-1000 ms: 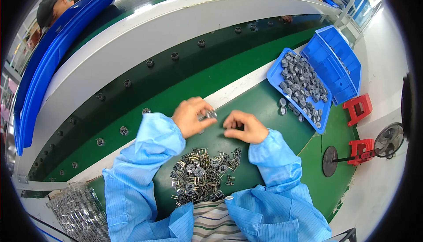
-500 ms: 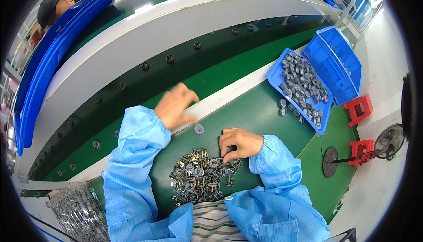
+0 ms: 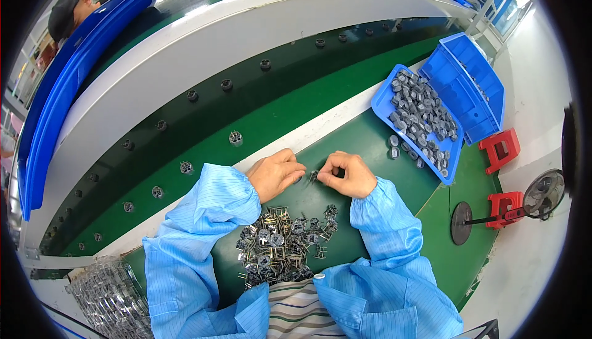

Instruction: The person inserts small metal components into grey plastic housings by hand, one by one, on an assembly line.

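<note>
Here, left hand (image 3: 270,177): fingers curled together, any hold unclear; a pile (image 3: 276,246) lies nearer the body. Next, one pronged part (image 3: 313,176), beyond the pile, sits pinched in the right hand (image 3: 350,177); farther right, a tray (image 3: 383,101) holds grey caps (image 3: 422,109).

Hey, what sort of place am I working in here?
Probably a factory assembly line: small round parts sit spaced along a green belt, pronged parts lie heaped on the bench, and a blue tray holds many grey caps.
</note>
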